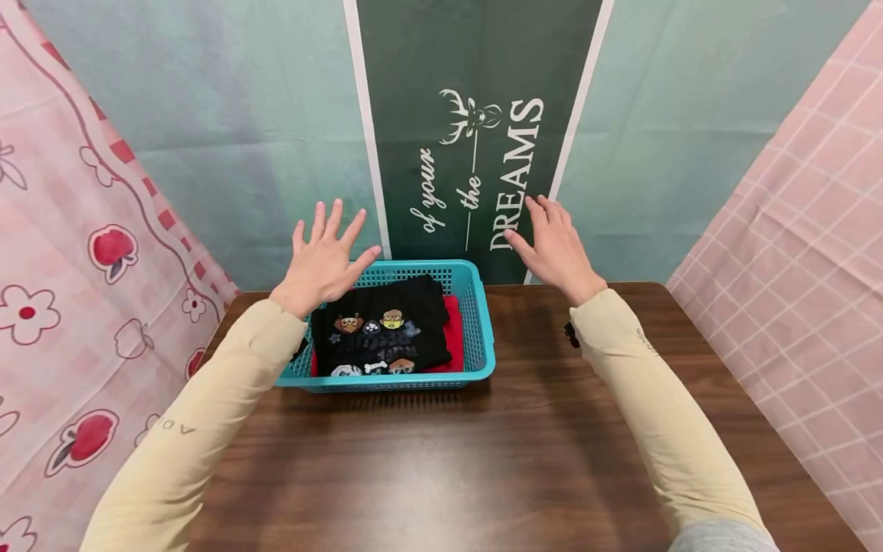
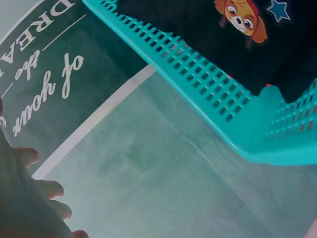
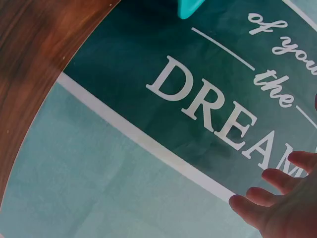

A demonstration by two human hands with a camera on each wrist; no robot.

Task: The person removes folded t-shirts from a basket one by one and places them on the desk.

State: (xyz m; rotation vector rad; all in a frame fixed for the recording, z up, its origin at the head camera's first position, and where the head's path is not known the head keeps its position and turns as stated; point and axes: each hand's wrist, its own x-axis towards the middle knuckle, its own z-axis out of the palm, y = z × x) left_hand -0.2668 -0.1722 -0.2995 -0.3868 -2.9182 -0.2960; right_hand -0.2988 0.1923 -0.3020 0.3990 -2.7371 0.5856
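A turquoise plastic basket (image 1: 480, 322) with latticed sides stands toward the back left of the brown table. Inside it lies a folded black garment (image 1: 386, 337) printed with cartoon dog faces, over a red cloth (image 1: 454, 337). Above the basket's left back corner my left hand (image 1: 320, 264) hovers with its fingers spread, holding nothing. To the right of the basket, my right hand (image 1: 560, 249) is raised in the air, fingers extended and nothing in them. In the right wrist view the right hand's fingers (image 3: 282, 181) show against the printed curtain.
A green curtain (image 1: 428, 46) with white lettering hangs behind the wooden table (image 1: 441, 460). Pink patterned cloths hang on the left (image 1: 62, 307) and the right (image 1: 807, 253), close to the table's sides.
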